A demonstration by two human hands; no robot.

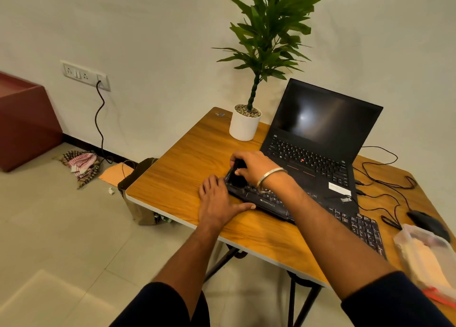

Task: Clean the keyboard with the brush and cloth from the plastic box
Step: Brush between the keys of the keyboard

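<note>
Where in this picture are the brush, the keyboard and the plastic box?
brush (pixel 238 176): head view, on its dark body below the right hand's fingers.
keyboard (pixel 271 203): head view, on its front edge near the printed brand name.
plastic box (pixel 404 240): head view, on its clear near-left wall.

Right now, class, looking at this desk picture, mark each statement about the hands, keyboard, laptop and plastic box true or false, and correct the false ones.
1. The right hand grips a dark brush over the black external keyboard. True.
2. The left hand lies flat at the keyboard's left end. True.
3. The black laptop is closed. False: its lid is up and the screen is dark.
4. The clear plastic box stands beside the white plant pot. False: it stands at the wooden table's near right edge.
5. The black mouse lies on the floor. False: it is on the table.
</note>
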